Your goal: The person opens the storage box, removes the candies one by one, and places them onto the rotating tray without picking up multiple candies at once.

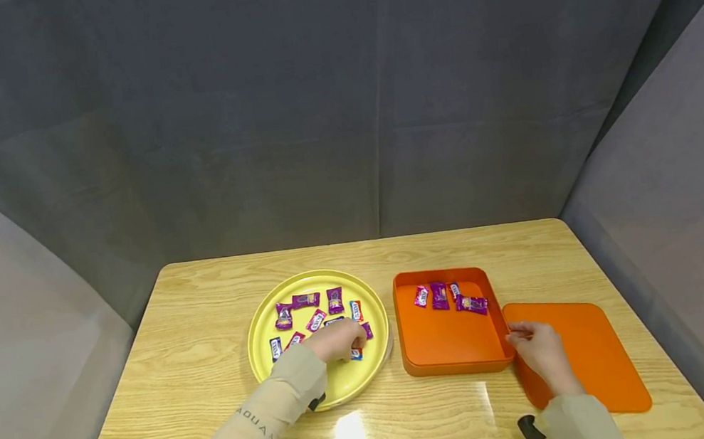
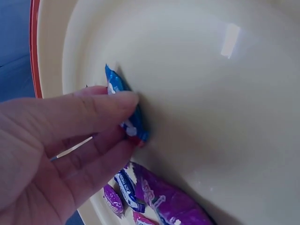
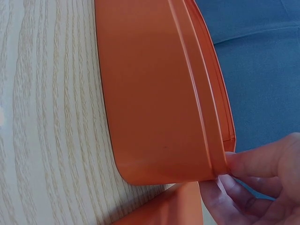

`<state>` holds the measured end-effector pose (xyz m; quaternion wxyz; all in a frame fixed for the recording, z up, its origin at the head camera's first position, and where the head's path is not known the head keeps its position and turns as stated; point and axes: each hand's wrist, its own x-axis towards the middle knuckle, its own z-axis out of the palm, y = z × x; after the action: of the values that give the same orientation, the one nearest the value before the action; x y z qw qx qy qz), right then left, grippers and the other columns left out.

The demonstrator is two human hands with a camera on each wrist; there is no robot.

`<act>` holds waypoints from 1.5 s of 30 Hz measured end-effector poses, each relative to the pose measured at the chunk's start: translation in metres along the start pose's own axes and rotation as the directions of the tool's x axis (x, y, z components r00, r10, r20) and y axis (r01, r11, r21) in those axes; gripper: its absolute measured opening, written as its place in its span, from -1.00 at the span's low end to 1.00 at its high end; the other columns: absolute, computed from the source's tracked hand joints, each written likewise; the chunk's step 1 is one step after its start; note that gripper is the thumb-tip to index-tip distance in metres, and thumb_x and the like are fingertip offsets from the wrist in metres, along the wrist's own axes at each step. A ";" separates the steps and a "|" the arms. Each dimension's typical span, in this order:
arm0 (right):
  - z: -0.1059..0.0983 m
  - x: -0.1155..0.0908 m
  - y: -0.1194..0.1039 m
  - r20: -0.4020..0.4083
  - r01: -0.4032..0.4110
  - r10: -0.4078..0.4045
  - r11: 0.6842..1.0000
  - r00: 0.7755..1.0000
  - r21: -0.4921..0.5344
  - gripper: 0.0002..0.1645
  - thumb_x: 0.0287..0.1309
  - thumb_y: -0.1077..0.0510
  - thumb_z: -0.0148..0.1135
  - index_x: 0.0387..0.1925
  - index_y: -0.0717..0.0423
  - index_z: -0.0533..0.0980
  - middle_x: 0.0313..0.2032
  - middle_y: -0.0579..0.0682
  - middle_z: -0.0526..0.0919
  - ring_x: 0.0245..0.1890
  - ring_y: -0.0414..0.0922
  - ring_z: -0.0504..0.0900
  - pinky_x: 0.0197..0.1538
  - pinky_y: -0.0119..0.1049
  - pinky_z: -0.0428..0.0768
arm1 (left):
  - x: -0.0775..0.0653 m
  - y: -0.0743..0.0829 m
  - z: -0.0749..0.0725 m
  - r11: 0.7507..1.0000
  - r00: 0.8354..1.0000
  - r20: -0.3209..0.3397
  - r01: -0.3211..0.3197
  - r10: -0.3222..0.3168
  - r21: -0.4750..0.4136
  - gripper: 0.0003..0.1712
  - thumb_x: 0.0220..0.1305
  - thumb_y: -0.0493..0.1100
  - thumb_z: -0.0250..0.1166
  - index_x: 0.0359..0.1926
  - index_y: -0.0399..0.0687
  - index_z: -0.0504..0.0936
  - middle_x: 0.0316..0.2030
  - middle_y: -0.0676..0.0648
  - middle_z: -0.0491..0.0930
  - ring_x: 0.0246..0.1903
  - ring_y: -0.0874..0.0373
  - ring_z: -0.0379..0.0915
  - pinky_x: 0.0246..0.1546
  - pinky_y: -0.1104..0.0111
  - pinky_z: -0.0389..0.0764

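Over the right part of a round yellow tray, my left hand pinches a blue-and-red wrapped candy between thumb and fingers. Several purple, pink and dark blue wrapped candies lie around it, with a large purple candy just below the fingers in the left wrist view. Farther right, my right hand grips the rim of a square orange box, thumb at the edge near its right front corner. A few purple, pink and red-blue candies lie toward the back of the box, including a purple candy.
The flat orange lid lies to the right of the box, partly under my right hand and forearm. All of this stands on a light wooden table. Grey fabric panels surround the back and sides.
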<state>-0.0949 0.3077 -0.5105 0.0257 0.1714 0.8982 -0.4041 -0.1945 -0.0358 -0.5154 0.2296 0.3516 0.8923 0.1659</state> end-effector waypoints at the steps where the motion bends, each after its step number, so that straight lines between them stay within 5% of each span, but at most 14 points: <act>1: 0.000 0.000 0.000 -0.001 0.001 -0.001 1.000 1.000 -0.002 -0.65 0.12 0.34 0.11 -0.07 0.52 0.45 -0.29 0.32 0.59 -0.36 0.01 0.56 -0.35 -0.30 0.59 | 0.000 0.000 0.000 1.000 1.000 -0.002 0.003 -0.003 0.003 -0.58 -0.34 -0.70 0.09 -0.72 -0.10 0.28 -0.71 0.09 0.14 -0.66 0.30 0.07 -0.67 0.55 0.15; 13: 0.000 -0.001 0.000 0.003 -0.006 0.006 1.000 1.000 -0.009 -0.64 0.13 0.34 0.11 -0.06 0.51 0.44 -0.28 0.31 0.58 -0.35 0.02 0.55 -0.35 -0.31 0.59 | 0.001 0.002 -0.001 0.999 0.999 -0.011 0.037 -0.037 0.036 -0.67 -0.23 -0.63 0.21 -0.54 -0.13 0.55 -0.63 0.11 0.31 -0.58 0.30 0.20 -0.59 0.55 0.28; 20: -0.001 -0.001 0.000 0.002 -0.007 0.007 1.000 1.000 -0.006 -0.65 0.13 0.34 0.11 -0.06 0.51 0.44 -0.28 0.30 0.58 -0.35 0.01 0.54 -0.36 -0.34 0.58 | 0.006 0.013 -0.021 0.997 0.995 -0.093 0.025 -0.018 0.078 -0.92 0.05 -0.26 0.33 -0.38 -0.12 0.60 -0.51 0.04 0.48 -0.52 0.24 0.34 -0.47 0.47 0.44; 24: -0.001 -0.001 0.000 -0.001 0.007 -0.007 1.000 1.000 0.001 -0.65 0.12 0.35 0.12 -0.07 0.53 0.44 -0.30 0.32 0.58 -0.36 0.01 0.54 -0.38 -0.33 0.58 | 0.012 0.021 -0.033 0.990 0.985 -0.172 0.028 -0.004 0.138 -0.63 0.20 -0.12 0.21 0.02 -0.13 0.53 -0.05 -0.10 0.52 -0.09 0.08 0.45 -0.02 0.27 0.48; 28: 0.000 0.000 0.001 -0.001 0.006 -0.006 1.000 1.000 -0.008 -0.65 0.12 0.34 0.11 -0.06 0.51 0.45 -0.29 0.30 0.59 -0.36 0.00 0.55 -0.35 -0.32 0.59 | 0.020 0.027 -0.038 0.986 0.974 -0.225 0.046 -0.009 0.158 -0.39 0.24 0.02 0.16 0.28 -0.03 0.30 0.26 -0.14 0.25 0.26 -0.05 0.14 0.25 0.06 0.16; 34: 0.000 0.000 0.002 0.001 0.006 -0.006 1.000 1.000 -0.008 -0.64 0.12 0.33 0.12 -0.06 0.50 0.45 -0.29 0.30 0.60 -0.36 0.00 0.57 -0.33 -0.28 0.61 | 0.035 0.036 -0.039 0.985 0.969 -0.247 0.069 -0.028 0.156 -0.24 0.24 0.18 0.10 0.38 0.10 0.09 0.37 -0.11 0.02 0.34 -0.07 -0.09 0.29 -0.03 -0.01; 45: -0.001 0.000 0.002 0.000 0.019 -0.019 1.000 1.000 -0.001 -0.65 0.12 0.34 0.12 -0.08 0.52 0.45 -0.30 0.31 0.59 -0.36 0.02 0.57 -0.33 -0.26 0.61 | 0.076 0.055 -0.032 0.974 0.962 -0.274 0.068 -0.005 0.218 -0.24 0.24 0.22 0.04 0.38 0.08 0.09 0.37 -0.08 0.05 0.33 -0.02 -0.05 0.29 0.04 0.05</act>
<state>-0.0938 0.3098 -0.5116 0.0217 0.1630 0.8999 -0.4039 -0.2300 0.0517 -0.4854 0.0665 0.3327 0.9347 0.1059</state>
